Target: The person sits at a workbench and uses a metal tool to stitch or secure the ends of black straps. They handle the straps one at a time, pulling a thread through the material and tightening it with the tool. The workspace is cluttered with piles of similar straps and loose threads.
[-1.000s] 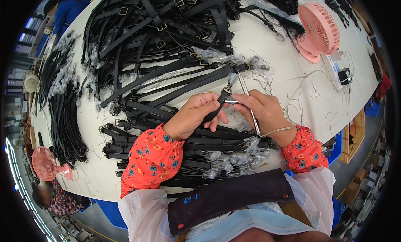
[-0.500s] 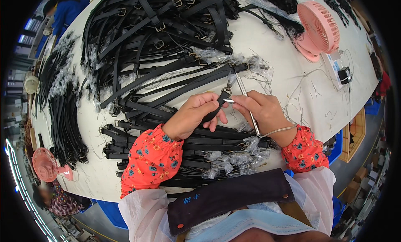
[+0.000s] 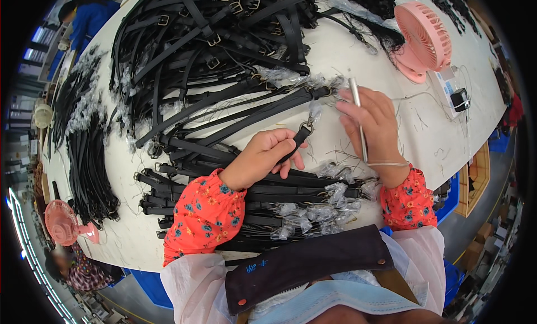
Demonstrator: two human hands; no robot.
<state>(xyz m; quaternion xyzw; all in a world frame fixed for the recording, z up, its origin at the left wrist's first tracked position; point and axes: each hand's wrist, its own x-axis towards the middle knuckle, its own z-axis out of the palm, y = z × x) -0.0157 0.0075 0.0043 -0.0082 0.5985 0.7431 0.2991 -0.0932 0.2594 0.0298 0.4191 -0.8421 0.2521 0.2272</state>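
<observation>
My left hand (image 3: 262, 156) is closed around the end of a black leather strap (image 3: 301, 136). A metal ring (image 3: 306, 126) sits at the strap's tip, with a clear plastic-wrapped piece (image 3: 315, 109) beyond it. To the right, apart from the strap, my right hand (image 3: 372, 120) is raised over the table. A slim silver metal tool (image 3: 359, 108) lies along its palm and fingers, pointing away from me. Its fingers are slightly blurred. A thin band (image 3: 386, 164) circles the right wrist. Bundled black straps (image 3: 263, 196) lie under and around my left hand.
A large heap of buckled black straps (image 3: 215, 38) covers the table's far side. More straps hang in a bundle (image 3: 92, 167) at the left. A pink fan (image 3: 423, 36) stands far right beside a white box (image 3: 444, 89); another pink fan (image 3: 60, 222) is at the left edge.
My right hand has moved away from the strap, up and to the right, taking the silver tool along. My left hand still grips the strap in nearly the same place.
</observation>
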